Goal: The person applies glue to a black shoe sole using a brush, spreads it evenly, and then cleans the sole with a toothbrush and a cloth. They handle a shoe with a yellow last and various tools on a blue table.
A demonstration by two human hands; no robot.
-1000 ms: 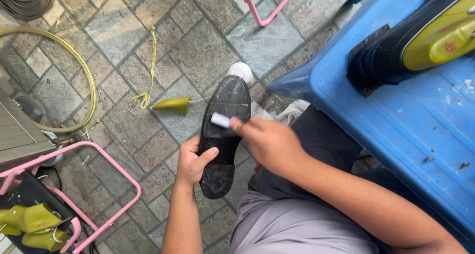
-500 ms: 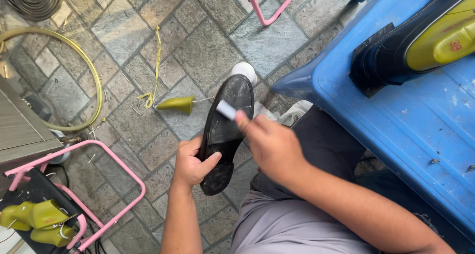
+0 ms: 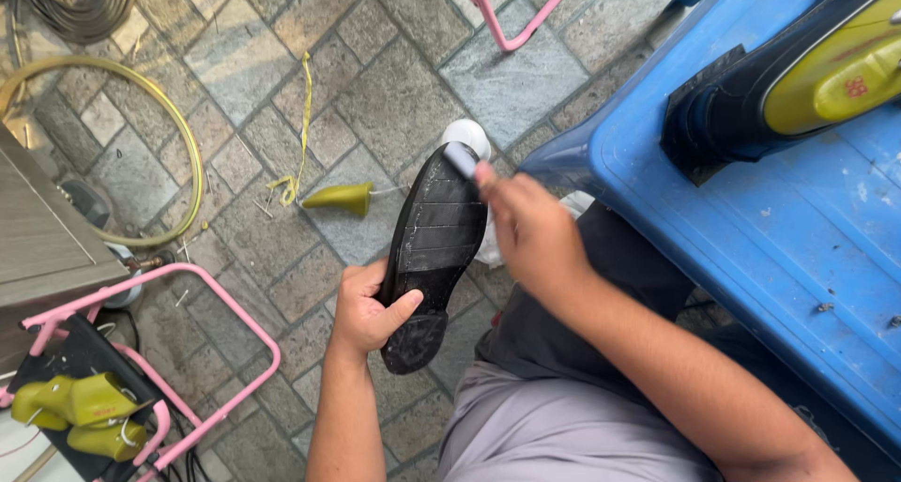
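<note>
Now black ridged shoe sole (image 3: 434, 247), upturned.

Shoe (image 3: 434, 243) between hands; table (image 3: 751, 247) right, cone (image 3: 343, 198) left.

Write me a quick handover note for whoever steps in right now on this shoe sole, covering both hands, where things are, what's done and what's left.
Left hand: grips the black leather shoe near its heel, sole turned up, held over the stone-paved floor.
Right hand: holds a small pale applicator against the sole at the toe end.
Nearby: a second black shoe on a yellow plastic last lies on the blue plastic table to the right; a yellow cone-shaped nozzle lies on the floor; spare yellow lasts sit by the pink metal frame at lower left.
Done: how much of the sole is covered cannot be told.
Left: probably the rest of the sole toward the heel.
</note>
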